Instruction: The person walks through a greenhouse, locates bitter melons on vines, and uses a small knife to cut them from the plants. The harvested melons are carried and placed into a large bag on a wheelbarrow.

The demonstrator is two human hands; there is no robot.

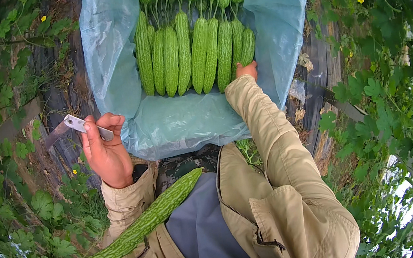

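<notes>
My left hand [108, 151] holds a folding knife [76, 123] by its metal handle, with the blurred blade pointing out to the left. A long bitter melon [145, 226] lies slantwise across my left forearm and the front of my body. My right hand [247, 70] reaches into a container lined with blue plastic film [185, 122] and has its fingers at the lower end of a bitter melon [247, 47] at the right end of the near row. Several bitter melons [199, 56] lie there side by side in two rows, their stems towards each other. My right fingertips are partly hidden.
Leafy vines [379, 91] with small yellow flowers stand on the right, and more vines [42, 209] on the left. Dark plastic sheeting [323, 51] covers the ground on both sides of the container. A flat strip [350, 109] crosses the ground at the right.
</notes>
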